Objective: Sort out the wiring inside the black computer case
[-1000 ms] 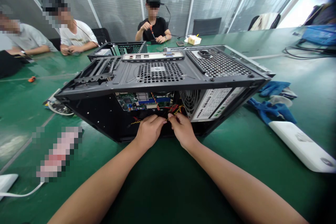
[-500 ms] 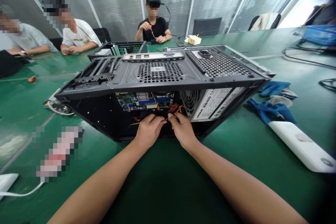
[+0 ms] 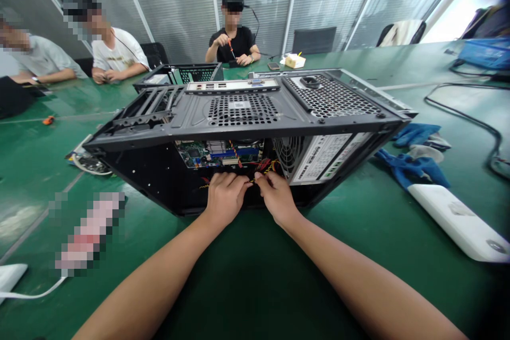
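A black computer case [image 3: 187,127] lies in front of me with its open side facing me. Inside it show a green motherboard [image 3: 199,155], a power supply [image 3: 324,156] with a white label, and thin red, yellow and black cables [image 3: 271,164]. At the case opening, my left hand [image 3: 227,196] is closed in a pinch on a yellow-and-black cable [image 3: 252,181]. My right hand [image 3: 276,196] pinches the same cable just to the right, the fingertips of both hands close together. What lies behind my fingers is hidden.
Blue gloves [image 3: 422,167] and a white power bank [image 3: 458,220] lie on the right. A blurred pink phone-like object [image 3: 90,234] and a cable bundle [image 3: 91,162] are on the left. A second case [image 3: 199,71] stands behind. Across the green table [image 3: 346,255] sit several people, one holding a screwdriver [image 3: 231,48].
My left hand has shifted its fingers slightly while still pinching the cable; my right hand stays put. The black cable at the far right has moved nearer along the table.
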A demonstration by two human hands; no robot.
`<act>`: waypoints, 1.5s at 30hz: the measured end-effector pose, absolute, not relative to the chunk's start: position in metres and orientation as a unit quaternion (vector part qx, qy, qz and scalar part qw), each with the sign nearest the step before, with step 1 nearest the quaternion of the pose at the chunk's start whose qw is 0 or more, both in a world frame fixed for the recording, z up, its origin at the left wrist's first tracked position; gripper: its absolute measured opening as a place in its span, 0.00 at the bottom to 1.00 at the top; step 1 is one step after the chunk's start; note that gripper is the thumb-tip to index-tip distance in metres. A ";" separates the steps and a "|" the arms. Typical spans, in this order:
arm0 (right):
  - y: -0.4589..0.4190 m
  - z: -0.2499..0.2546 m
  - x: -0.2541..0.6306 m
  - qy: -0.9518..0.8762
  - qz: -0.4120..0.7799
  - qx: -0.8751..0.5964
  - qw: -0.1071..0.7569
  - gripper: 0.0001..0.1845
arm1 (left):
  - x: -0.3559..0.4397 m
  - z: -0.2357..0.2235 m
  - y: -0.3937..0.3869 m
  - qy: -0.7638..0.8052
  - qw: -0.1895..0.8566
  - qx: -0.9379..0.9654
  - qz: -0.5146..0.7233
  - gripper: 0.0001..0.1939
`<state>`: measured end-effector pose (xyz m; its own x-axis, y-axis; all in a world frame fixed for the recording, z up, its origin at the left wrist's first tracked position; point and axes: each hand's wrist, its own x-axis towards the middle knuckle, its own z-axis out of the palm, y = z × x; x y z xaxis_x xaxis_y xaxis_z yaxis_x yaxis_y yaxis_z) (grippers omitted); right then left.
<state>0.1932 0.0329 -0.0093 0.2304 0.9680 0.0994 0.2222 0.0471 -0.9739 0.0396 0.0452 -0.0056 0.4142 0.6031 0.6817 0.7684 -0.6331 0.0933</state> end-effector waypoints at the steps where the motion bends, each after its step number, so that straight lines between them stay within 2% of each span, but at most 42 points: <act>1: 0.033 -0.010 0.193 -0.505 0.359 -0.589 0.518 0.22 | 0.040 -0.005 0.045 -0.411 0.117 -0.834 -0.349 0.12; 12: 0.033 -0.009 0.190 -0.459 0.424 -0.566 0.539 0.19 | 0.038 -0.006 0.045 -0.400 0.100 -0.843 -0.345 0.11; 45: 0.034 -0.010 0.191 -0.473 0.415 -0.560 0.538 0.21 | 0.039 -0.005 0.045 -0.404 0.084 -0.845 -0.340 0.10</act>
<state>0.1906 0.0335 -0.0102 0.2073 0.9773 0.0439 0.0832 0.0271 -0.9962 0.0393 0.0454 -0.0049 0.4429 0.6252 0.6426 0.7396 -0.6599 0.1324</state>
